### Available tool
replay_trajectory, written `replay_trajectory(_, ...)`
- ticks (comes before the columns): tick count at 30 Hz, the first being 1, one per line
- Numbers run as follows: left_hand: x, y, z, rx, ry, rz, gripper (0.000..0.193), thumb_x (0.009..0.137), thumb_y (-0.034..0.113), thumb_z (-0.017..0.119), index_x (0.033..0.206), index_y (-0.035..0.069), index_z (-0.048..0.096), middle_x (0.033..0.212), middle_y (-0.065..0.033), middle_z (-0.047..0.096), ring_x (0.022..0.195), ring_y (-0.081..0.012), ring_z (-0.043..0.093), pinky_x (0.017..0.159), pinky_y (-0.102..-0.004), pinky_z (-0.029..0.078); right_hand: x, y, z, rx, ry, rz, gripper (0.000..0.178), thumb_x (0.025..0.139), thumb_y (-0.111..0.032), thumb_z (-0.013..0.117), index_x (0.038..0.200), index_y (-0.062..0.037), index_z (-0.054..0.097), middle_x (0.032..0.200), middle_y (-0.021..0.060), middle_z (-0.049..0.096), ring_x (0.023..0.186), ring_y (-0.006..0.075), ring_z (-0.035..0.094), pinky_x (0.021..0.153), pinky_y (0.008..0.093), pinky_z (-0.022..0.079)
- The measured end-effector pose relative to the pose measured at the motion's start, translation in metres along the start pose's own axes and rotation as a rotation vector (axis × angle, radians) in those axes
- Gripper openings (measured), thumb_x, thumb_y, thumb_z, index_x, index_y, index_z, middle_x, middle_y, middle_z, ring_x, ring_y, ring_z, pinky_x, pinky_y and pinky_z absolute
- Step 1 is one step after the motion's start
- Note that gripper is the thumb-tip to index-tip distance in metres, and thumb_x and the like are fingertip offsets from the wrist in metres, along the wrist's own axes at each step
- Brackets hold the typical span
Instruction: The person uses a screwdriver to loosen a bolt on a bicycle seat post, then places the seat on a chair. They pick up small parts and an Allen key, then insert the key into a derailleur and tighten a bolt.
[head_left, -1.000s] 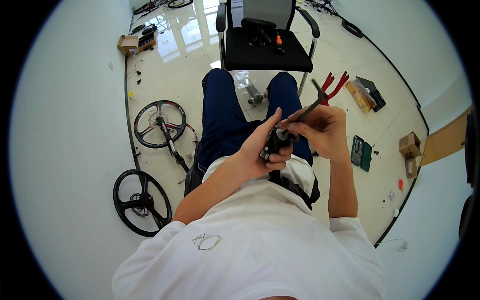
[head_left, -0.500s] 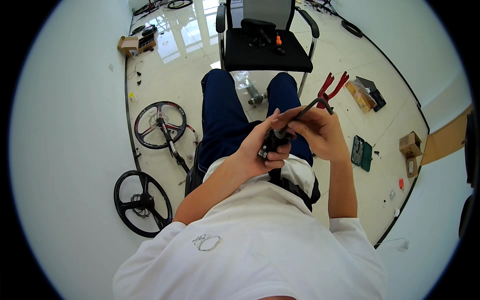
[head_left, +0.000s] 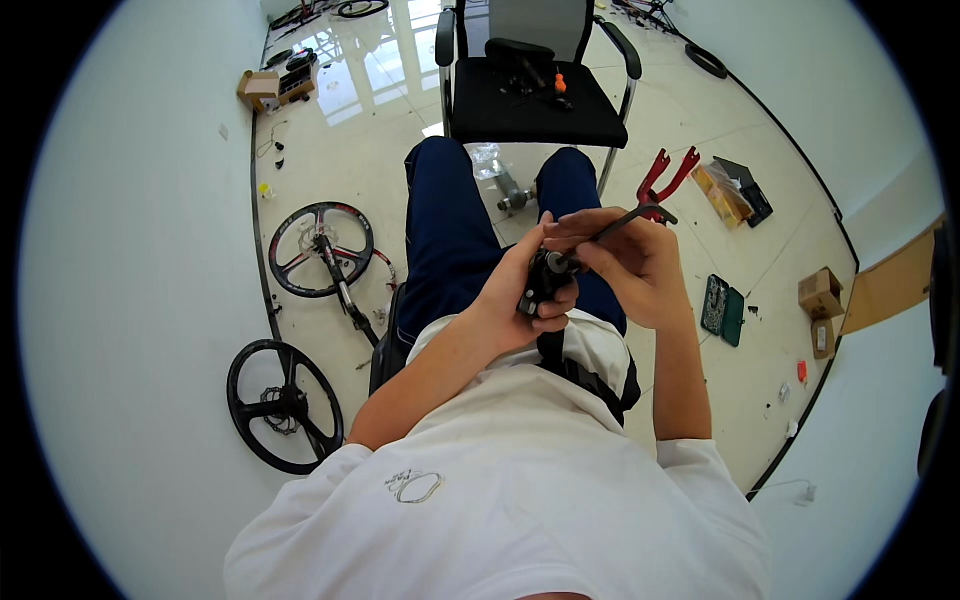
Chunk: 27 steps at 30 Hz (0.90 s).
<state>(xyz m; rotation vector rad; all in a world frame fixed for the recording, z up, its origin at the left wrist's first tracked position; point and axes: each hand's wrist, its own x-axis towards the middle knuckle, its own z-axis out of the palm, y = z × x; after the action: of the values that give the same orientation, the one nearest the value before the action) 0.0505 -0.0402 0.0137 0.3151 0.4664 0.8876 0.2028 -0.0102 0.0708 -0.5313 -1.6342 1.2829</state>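
Observation:
In front of my lap, my left hand [head_left: 512, 292] grips a small black metal part [head_left: 540, 286] with bright bolt heads, perhaps a bicycle stem; its exact kind is partly covered by my fingers. From the right, my right hand [head_left: 642, 268] holds a dark bent hex key [head_left: 628, 220] between thumb and fingers. One end of the hex key meets the top of the black part, while its bent end sticks out past my right fingers. Behind that end shows a red fork [head_left: 668, 184], its lower part hidden by my right hand.
Ahead stands a black chair [head_left: 535, 105] with an orange-handled screwdriver [head_left: 560, 84] on its seat. Two wheels, one with red marks [head_left: 275, 262] and one black [head_left: 240, 425], are at the left. On the right floor are a green tool case [head_left: 733, 318] and cardboard boxes [head_left: 820, 292].
The hex key has turned about its shaft, so its bent end now points differently, lower and flatter. My right fingers have shifted slightly with it. My left hand keeps its hold on the black part.

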Motion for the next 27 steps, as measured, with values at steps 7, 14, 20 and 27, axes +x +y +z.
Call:
replay_trajectory(7, -0.001, 0.000, 0.007, 0.031, 0.069, 0.016, 0.045, 0.095, 0.054, 0.046, 0.092, 0.012, 0.061, 0.071, -0.0074, 0.057, 0.041, -0.0108, 0.042, 0.035, -0.0225, 0.028, -0.003, 0.006, -0.014, -0.178, -0.058, -0.063, 0.008, 0.086, 0.003, 0.067, 0.094, 0.0043, 0.068, 0.082, 0.0095, 0.072, 0.076, 0.0143, 0.071, 0.069, 0.0248, 0.057)
replay_trajectory(14, -0.004, 0.001, 0.004, 0.114, 0.074, 0.178, 0.029, 0.091, 0.041, 0.053, 0.089, 0.013, 0.060, 0.076, -0.0062, 0.062, 0.045, -0.0113, 0.045, 0.038, -0.0255, 0.030, -0.002, 0.003, -0.002, -0.300, 0.091, -0.127, 0.009, 0.080, -0.002, 0.075, 0.087, 0.0022, 0.072, 0.071, 0.0069, 0.071, 0.061, 0.0107, 0.068, 0.057, 0.0205, 0.053)
replay_trajectory(20, 0.000, 0.003, -0.002, 0.059, 0.008, 0.148, 0.021, 0.087, 0.030, 0.052, 0.089, 0.010, 0.058, 0.077, -0.0062, 0.060, 0.045, -0.0101, 0.045, 0.038, -0.0248, 0.031, -0.003, 0.004, 0.001, -0.308, 0.147, -0.046, 0.011, 0.079, -0.004, 0.076, 0.087, 0.0023, 0.071, 0.074, 0.0065, 0.072, 0.068, 0.0116, 0.070, 0.063, 0.0222, 0.055)
replay_trajectory(27, -0.001, 0.008, -0.004, -0.128, -0.057, -0.069, 0.025, 0.085, 0.027, 0.052, 0.088, 0.003, 0.056, 0.075, -0.0060, 0.056, 0.042, -0.0087, 0.042, 0.034, -0.0216, 0.029, 0.006, -0.003, -0.023, -0.006, 0.046, -0.059, 0.022, 0.083, -0.002, 0.070, 0.103, 0.0049, 0.065, 0.099, 0.0150, 0.070, 0.085, 0.0201, 0.071, 0.078, 0.0294, 0.056)
